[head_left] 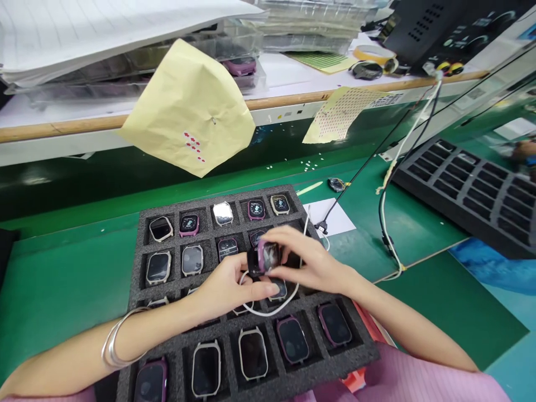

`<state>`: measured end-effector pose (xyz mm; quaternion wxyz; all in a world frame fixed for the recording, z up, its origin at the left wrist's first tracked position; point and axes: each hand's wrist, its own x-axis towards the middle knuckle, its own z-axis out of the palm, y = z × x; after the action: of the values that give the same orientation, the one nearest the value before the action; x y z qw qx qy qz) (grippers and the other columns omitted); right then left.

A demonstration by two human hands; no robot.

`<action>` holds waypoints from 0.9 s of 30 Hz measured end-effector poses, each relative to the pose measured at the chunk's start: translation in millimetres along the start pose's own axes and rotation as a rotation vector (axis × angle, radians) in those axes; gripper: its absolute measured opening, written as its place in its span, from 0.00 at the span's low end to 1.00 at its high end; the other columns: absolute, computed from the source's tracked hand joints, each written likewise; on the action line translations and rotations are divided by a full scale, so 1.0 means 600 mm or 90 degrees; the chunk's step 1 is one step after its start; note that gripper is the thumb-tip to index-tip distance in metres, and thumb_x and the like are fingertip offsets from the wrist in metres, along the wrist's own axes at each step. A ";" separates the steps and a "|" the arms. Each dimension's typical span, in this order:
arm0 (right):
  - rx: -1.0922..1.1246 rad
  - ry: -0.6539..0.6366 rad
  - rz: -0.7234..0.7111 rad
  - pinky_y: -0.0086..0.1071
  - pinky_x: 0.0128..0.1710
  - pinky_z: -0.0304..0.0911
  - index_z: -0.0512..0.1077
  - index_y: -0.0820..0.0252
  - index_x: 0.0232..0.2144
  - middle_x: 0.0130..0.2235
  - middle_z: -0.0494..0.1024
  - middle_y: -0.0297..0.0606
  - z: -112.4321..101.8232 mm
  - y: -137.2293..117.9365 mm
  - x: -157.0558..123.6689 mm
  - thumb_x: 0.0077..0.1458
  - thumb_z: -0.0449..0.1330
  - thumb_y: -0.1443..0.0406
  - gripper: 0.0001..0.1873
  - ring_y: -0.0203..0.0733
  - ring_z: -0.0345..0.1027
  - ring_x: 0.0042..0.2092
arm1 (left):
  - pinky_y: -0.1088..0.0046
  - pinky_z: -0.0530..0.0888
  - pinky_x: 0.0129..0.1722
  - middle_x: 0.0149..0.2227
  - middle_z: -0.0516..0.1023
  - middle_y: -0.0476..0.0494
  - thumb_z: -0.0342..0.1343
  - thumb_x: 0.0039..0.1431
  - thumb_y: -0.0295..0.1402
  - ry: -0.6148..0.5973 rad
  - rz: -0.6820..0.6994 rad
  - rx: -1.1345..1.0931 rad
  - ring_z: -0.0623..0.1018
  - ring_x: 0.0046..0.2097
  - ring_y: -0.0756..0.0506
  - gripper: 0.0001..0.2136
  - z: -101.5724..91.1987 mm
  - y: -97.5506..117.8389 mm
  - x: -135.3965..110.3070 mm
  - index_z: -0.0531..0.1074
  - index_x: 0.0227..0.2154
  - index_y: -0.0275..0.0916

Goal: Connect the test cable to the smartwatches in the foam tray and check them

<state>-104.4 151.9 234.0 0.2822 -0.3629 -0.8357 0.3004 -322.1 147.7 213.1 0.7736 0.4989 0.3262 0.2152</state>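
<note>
Over the middle of a dark foam tray [136, 279], my two hands meet at a purple smartwatch case [269, 255]. My right hand [307, 259] grips the case between thumb and fingers. In my left hand [234, 282] is a small black charger [253, 262], held against the watch, with a white cable [268, 314] looping below it. Smartwatch cases without straps sit in the tray's compartments, some silver, such as one silver watch [253, 353], and some purple, such as one purple watch [293, 339]. A few screens are lit. My forearms and hands hide part of the tray.
A second black tray [473, 184] stands at the right. Behind, a shelf edge [285, 103] carries papers, clear plastic trays [310, 28] and a black device [452, 33]. Yellow sticker sheets [192, 111] hang from it. Cables [383, 223] dangle onto the green bench, near a white paper [341, 216].
</note>
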 end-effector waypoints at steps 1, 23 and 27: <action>-0.011 0.024 0.026 0.33 0.35 0.73 0.62 0.56 0.57 0.51 0.70 0.46 -0.012 0.010 -0.002 0.61 0.61 0.60 0.23 0.45 0.70 0.44 | 0.76 0.69 0.32 0.34 0.77 0.45 0.67 0.47 0.42 -0.010 -0.013 0.003 0.74 0.34 0.48 0.18 0.001 -0.002 0.000 0.74 0.36 0.34; -0.454 -0.288 -0.033 0.51 0.48 0.66 0.72 0.63 0.50 0.56 0.66 0.53 -0.030 -0.017 0.083 0.49 0.70 0.68 0.24 0.59 0.64 0.53 | 0.84 0.65 0.14 0.40 0.78 0.43 0.59 0.55 0.37 -0.022 -0.162 0.060 0.67 0.19 0.58 0.12 -0.040 0.018 -0.068 0.71 0.39 0.34; -0.424 -0.289 -0.034 0.56 0.51 0.63 0.72 0.65 0.45 0.59 0.64 0.56 -0.033 -0.005 0.096 0.48 0.71 0.66 0.22 0.62 0.63 0.55 | 0.83 0.67 0.14 0.35 0.77 0.45 0.61 0.53 0.36 -0.014 -0.149 0.004 0.68 0.18 0.57 0.12 -0.042 0.020 -0.067 0.71 0.36 0.33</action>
<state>-125.4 201.1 263.6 -0.0347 -0.3371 -0.9376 0.0779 -368.3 141.8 228.5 0.7951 0.4623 0.3745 0.1172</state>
